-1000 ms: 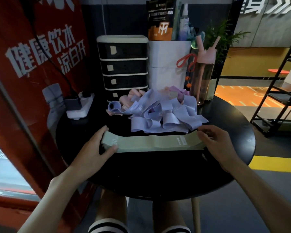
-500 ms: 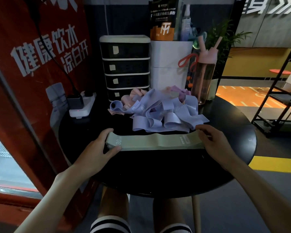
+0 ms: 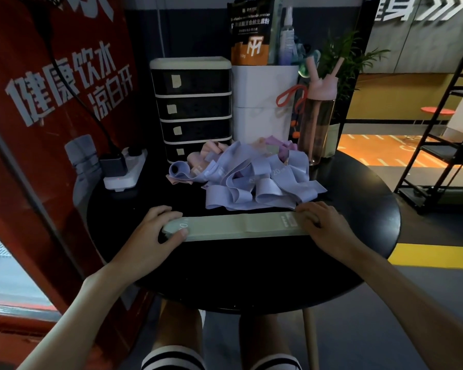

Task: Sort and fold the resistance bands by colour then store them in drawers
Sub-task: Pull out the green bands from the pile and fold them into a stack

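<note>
Currently a green band (image 3: 238,227) lies flat and straight across the near side of a round black table (image 3: 251,276), so the step in hand looks like folding the first sorted colour. The left hand (image 3: 155,233) curls round the band's left end with the thumb pinching it, while the right hand (image 3: 324,225) arches over the right end; whether it pinches or only presses cannot be told. Next, probably, one end must be brought over onto the other with edges matched, while a tangled lilac and pink pile (image 3: 254,180) and the drawer unit (image 3: 191,102) sit behind.
</note>
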`<state>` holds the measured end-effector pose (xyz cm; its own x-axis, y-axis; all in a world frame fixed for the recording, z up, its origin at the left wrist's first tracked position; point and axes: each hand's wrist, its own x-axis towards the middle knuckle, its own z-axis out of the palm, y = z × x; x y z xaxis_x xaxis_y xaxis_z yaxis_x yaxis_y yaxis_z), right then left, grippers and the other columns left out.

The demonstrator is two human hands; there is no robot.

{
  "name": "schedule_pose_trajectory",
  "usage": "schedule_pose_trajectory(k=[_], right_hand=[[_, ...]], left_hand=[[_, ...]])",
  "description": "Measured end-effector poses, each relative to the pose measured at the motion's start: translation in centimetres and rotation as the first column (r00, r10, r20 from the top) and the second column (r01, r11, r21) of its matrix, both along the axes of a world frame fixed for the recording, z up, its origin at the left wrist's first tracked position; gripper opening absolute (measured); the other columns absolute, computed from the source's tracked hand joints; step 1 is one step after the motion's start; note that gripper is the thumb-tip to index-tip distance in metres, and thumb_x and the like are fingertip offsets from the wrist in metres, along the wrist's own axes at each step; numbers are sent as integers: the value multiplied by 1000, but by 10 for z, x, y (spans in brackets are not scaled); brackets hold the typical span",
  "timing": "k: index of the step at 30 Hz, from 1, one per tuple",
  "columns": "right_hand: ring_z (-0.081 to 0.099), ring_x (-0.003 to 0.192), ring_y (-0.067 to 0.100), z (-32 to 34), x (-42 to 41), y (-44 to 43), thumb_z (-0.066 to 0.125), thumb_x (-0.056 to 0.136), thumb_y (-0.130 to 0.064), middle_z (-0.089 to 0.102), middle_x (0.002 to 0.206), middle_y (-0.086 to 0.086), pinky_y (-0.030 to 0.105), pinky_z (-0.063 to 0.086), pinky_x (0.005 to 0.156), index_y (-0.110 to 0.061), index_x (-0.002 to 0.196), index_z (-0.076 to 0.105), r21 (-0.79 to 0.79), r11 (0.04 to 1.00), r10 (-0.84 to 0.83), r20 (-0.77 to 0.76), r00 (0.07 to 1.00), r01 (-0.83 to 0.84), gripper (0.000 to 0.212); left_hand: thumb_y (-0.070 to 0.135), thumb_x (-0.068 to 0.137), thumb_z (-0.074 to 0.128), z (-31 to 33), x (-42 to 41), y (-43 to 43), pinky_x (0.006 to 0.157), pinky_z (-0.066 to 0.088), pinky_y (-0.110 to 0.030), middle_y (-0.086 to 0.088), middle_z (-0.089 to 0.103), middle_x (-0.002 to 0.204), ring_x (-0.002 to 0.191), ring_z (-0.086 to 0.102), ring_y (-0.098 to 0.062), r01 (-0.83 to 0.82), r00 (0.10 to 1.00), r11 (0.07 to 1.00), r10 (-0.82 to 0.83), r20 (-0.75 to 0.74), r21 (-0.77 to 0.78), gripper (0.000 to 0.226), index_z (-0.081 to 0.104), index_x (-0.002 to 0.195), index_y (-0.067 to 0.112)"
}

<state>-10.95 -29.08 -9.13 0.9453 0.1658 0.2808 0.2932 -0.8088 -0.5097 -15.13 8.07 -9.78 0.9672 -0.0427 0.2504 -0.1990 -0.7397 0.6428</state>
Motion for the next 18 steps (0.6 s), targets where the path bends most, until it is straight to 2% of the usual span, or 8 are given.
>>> schedule_pose_trajectory(k=[2, 4, 6, 8, 10, 13, 16, 18], right_hand=[[55, 107, 20, 2, -1, 0, 49, 95, -31, 57, 114, -9, 47, 46, 95, -33, 116, 64, 23, 1000, 14, -21, 1000, -13, 26], [55, 108, 18, 4, -3, 0, 52, 96, -29, 58, 111, -7, 40, 45, 97, -27, 113, 66, 71, 997, 30, -13, 999, -29, 22], [55, 106, 16, 9, -5, 0, 51, 98, -24, 58, 105, -3, 33, 45, 93, -14, 107, 66, 119, 992, 52, 17, 999, -53, 20], [56, 101, 13, 17, -3, 0, 52, 99, -25, 57, 105, -7, 31, 48, 87, -19, 104, 64, 184, 981, 47, 42, 998, -54, 15], [59, 97, 10, 23, 7, -2, 54, 98, -28, 54, 103, -14, 28, 49, 82, -27, 105, 62, 227, 973, 26, 66, 998, -40, 11], [59, 101, 12, 32, 30, -5, 54, 98, -30, 57, 107, -10, 25, 45, 82, -26, 113, 63, 205, 978, 17, 45, 999, -25, 18], [59, 100, 12, 42, 56, -2, 55, 98, -26, 63, 109, -2, 18, 42, 79, -20, 111, 66, 179, 983, 41, 39, 998, -48, 18], [60, 99, 9, 50, 76, 4, 55, 98, -24, 64, 109, -4, 10, 40, 76, -16, 113, 67, 153, 985, 68, 39, 997, -73, 21]], left_hand=[[37, 91, 66, 4, 1, 0, 108, 29, -24, 9, 37, 145, 136, 38, -9, 8, 1000, 1000, -8, -1, -5, 47, 57, 136, 25], [51, 88, 65, 15, 3, -6, 112, 30, -30, 15, 36, 144, 138, 35, -9, 6, 998, 1000, -7, 56, 9, 51, 56, 135, 32], [63, 83, 52, 33, 8, -23, 112, 32, -34, 20, 42, 137, 135, 38, -7, 17, 987, 1000, -20, 161, 20, 56, 57, 131, 34], [59, 84, 48, 50, 18, -48, 108, 38, -34, 22, 49, 128, 128, 45, -4, 62, 968, 998, -66, 242, 27, 49, 60, 124, 32], [49, 87, 51, 63, 34, -75, 103, 44, -40, 15, 56, 124, 122, 50, -7, 84, 955, 996, -91, 283, 38, 40, 62, 119, 27], [43, 88, 51, 75, 72, -111, 99, 43, -45, 5, 58, 124, 119, 51, -19, 63, 958, 990, -96, 269, 128, 38, 63, 116, 20], [52, 85, 37, 72, 115, -133, 95, 42, -46, 1, 58, 123, 120, 49, -25, 8, 972, 964, -70, 223, 265, 40, 58, 97, 20], [58, 82, 32, 62, 139, -137, 97, 40, -50, -2, 48, 142, 125, 44, -26, -22, 985, 950, -34, 172, 311, 39, 50, 92, 25]])
